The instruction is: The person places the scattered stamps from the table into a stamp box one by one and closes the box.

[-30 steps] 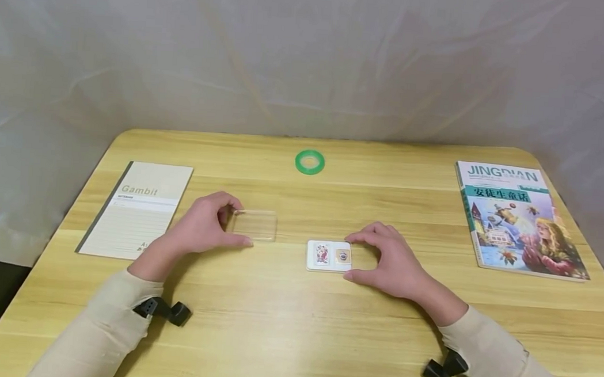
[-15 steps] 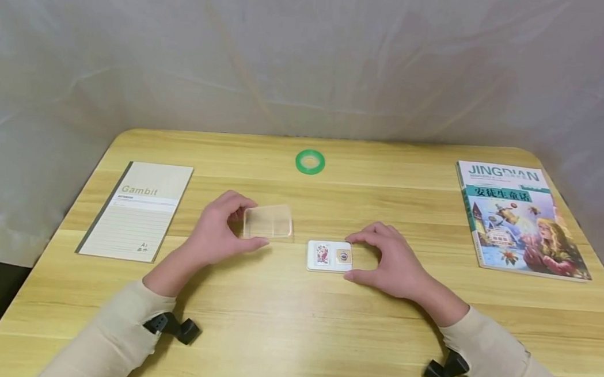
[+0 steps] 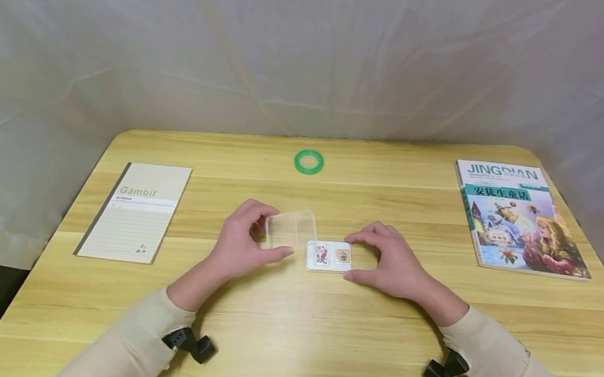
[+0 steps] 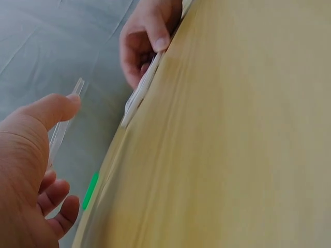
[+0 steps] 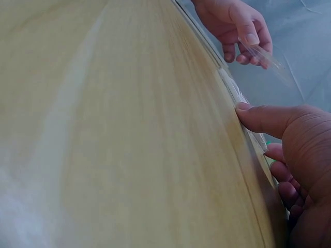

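A clear plastic lid is pinched by its edges between the thumb and fingers of my left hand. It is raised off the table and slightly tilted, its right edge at the left end of a shallow white case. Inside the case, a stamp-like piece with a red figure lies on the left and a tan one with a dark emblem on the right. My right hand grips the case's right end, thumb on the near edge and fingers on the far edge. The left wrist view shows the lid edge-on.
A green tape roll lies toward the back of the wooden table. On the left is a "Gambit" notebook, and on the right a colourful book. A grey curtain hangs behind the table.
My left hand has lifted the clear lid and carried it rightward, close to the white case. My right hand and the case have stayed in place.
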A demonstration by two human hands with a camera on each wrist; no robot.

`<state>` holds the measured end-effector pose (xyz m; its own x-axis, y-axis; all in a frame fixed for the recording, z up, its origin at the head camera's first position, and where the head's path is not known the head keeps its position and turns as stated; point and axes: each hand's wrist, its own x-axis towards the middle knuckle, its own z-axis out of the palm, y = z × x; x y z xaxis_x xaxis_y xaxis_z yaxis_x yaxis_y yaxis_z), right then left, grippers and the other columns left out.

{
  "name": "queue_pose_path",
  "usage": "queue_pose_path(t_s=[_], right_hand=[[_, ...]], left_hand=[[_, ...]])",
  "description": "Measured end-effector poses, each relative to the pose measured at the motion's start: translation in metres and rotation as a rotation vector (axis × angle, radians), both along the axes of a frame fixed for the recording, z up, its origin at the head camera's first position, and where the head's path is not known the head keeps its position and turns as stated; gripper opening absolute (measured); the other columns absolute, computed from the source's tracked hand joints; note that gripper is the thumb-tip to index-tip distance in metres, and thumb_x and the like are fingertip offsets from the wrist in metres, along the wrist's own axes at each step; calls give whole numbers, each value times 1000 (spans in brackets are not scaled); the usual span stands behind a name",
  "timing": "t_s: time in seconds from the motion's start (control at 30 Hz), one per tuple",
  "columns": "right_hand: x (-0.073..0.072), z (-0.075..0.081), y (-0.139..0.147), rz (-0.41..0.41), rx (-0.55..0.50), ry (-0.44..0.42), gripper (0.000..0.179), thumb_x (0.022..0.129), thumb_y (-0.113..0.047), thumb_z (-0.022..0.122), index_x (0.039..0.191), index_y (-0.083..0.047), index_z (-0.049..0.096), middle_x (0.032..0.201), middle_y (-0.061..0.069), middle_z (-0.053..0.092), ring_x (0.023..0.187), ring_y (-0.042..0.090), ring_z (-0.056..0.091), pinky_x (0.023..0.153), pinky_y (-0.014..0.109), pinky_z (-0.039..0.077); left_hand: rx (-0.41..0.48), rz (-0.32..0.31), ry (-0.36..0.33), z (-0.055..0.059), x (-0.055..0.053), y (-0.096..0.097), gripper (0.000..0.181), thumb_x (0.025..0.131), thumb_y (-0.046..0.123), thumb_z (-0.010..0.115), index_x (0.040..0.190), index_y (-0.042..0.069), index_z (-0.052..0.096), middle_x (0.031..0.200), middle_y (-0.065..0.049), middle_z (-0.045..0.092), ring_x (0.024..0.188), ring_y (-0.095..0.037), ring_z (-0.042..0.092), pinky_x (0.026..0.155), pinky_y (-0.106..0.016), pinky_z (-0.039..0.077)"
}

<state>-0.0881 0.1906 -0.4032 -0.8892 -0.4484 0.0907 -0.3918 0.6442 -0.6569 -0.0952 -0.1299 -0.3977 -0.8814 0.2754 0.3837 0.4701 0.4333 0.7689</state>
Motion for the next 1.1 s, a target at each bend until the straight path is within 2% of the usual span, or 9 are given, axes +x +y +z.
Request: queue_pose_path(t_s=[0.33,0.67,0.9,1.1], right_hand=[[0,0,0,-2,0,3,59,66,-38,94,118,-23,71,108,-8,57,101,17,47,88,41,38],[0,-1,1,1,-1,4,59,67,-39,93,119,-22,71,109,-8,57,103,17,48,88,41,39],[-1,-1,1,-3,1,3,64,67,-41,93,122,-17,70,109,-8,57,100,17,48,86,40,39],[-1,0,0,-2,4,2,67,66,-40,94,124,-15,70,111,-8,57,102,17,48,89,42,40]], left_hand=[[12,2,8,-4,3,28,66,61,25,98,112,0,65,92,-8,54,82,-21,50,68,-32,47],[-15,-22,-30,-8,8,48,62,60,28,98,109,7,66,94,-2,55,85,-19,50,71,-33,47],[-92,-43,-65,-9,11,57,63,59,30,98,111,10,67,102,5,57,88,-13,52,75,-32,49],[-162,-38,-82,-10,11,61,65,59,35,97,112,10,68,103,6,58,89,-11,53,77,-30,48]])
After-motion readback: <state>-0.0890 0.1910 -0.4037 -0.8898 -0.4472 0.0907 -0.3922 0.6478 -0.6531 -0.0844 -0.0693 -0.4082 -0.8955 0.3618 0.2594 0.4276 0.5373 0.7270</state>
